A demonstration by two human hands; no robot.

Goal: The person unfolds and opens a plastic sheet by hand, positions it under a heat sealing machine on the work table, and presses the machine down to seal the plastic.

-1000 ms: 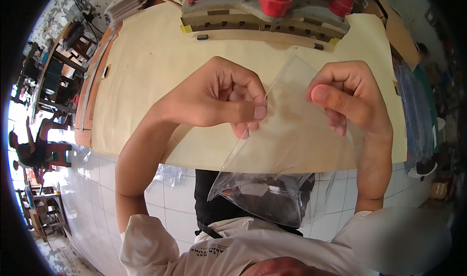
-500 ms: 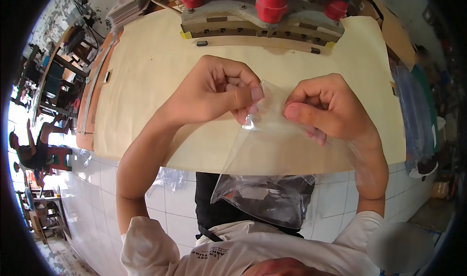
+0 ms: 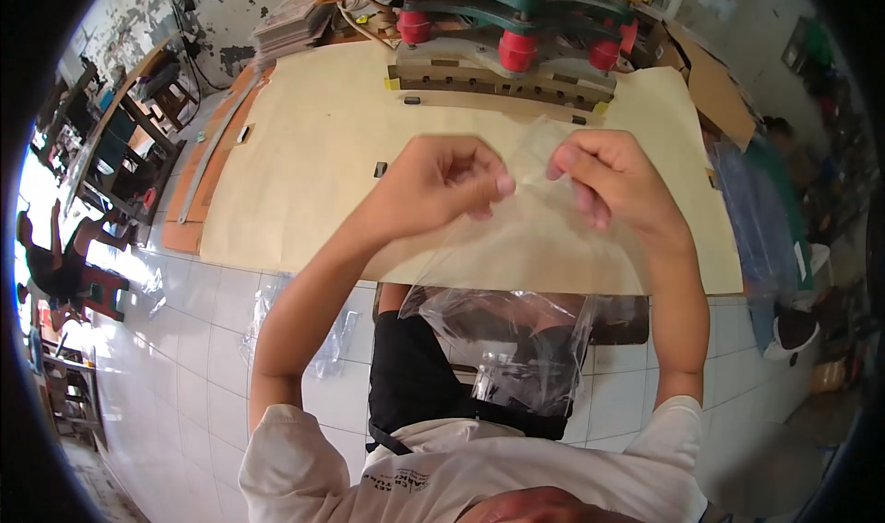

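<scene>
Clear plastic film (image 3: 525, 260), 1 lot: raised over the beige surface (image 3: 295, 145), lower part hanging past the near edge. Left hand (image 3: 452, 187), right hand (image 3: 613, 177): fingers pinching its upper part from 2 sides, presumably letting slack hang free (left contact slightly blurred).

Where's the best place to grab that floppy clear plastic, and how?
Probably pinch the clear plastic near its narrow top end, thumb against fingertips, coming from both sides: the left hand and right hand are placed either side of that end. It looks thin, and its wrinkled lower part hangs past the table's near edge, so gripping there might just crumple it.
</scene>
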